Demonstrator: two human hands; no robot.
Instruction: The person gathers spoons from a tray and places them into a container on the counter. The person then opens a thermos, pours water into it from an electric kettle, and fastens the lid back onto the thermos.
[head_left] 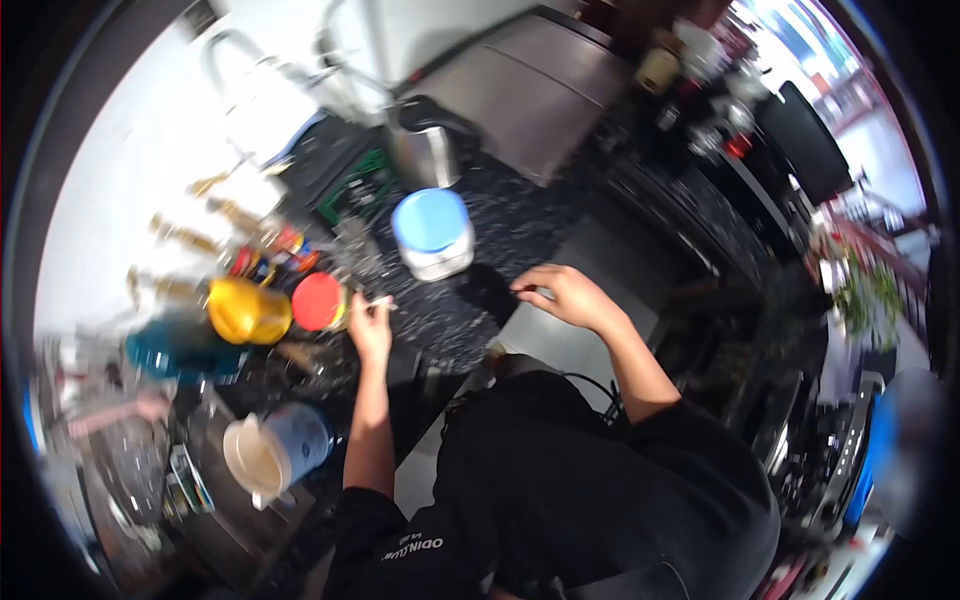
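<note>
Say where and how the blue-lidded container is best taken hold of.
Probably around the pale body of the container, below the blue lid, coming from the side of the right hand: it stands upright, the lid may lift off, and a metallic vessel stands close behind.

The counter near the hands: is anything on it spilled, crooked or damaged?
Nothing stands out. The blue-lidded tub, and the red-lidded jar by the left hand, look closed; no spill shows, though blur hides small details.
</note>
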